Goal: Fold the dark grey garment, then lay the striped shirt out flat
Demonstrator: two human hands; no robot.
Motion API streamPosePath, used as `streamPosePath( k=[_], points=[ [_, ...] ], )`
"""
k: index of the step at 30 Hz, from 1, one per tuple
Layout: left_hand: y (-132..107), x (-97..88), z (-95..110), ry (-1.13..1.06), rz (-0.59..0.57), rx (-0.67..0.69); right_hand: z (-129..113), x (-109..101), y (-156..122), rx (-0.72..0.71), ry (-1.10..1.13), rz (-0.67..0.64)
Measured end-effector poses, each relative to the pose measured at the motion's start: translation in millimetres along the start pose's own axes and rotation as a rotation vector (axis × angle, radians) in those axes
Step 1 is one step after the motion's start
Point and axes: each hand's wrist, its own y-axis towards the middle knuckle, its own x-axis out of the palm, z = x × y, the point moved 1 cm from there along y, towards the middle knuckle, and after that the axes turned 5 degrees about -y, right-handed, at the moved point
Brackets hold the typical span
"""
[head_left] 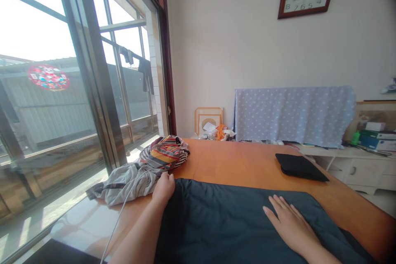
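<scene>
Right hand (289, 225) lies flat, palm down, fingers (275, 206) spread and unclenched on a navy quilted cloth (216, 225); it grasps nothing. Left hand (163, 187) sits at the cloth's far edge with its fingers drawn together. Whether it pinches that edge or merely rests there cannot be determined from this view. The cloth spreads beneath and between both hands, over an orange wooden tabletop (235, 161). It appears soft and light, likely to drape and slide on the wood rather than hold a shape. The exposed far edge, beside the left hand, appears the most practical place to take hold. Just beyond the left hand lie a gray garment (123, 183) and a striped bundle (165, 152), both loose and soft. A white cord (120, 214) runs past the left forearm. A black pad (300, 167) lies ahead of the right hand, apart from the cloth.
</scene>
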Motion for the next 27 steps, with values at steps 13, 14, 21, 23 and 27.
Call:
streamPosePath(
  k=[13, 14, 21, 23, 27],
  points=[
    [-61, -17.2, -16, 0.03, -0.074, 0.048, 4, 2, 1, -0.006, -0.026, -0.038],
    [-65, -18.6, -18, 0.041, -0.059, 0.04, 4, 1, 1, -0.005, -0.026, -0.042],
    [-85, -36.7, -30, 0.116, -0.033, -0.022, 4, -1, 1, -0.004, -0.023, -0.068],
    [-93, -41.5, -21, 0.145, -0.005, 0.006, 4, 0, 2, -0.006, -0.009, -0.071],
    [-114, -37.9, 5, 0.185, 0.025, 0.157, 5, 0, 4, -0.006, 0.019, -0.07]
  ],
)
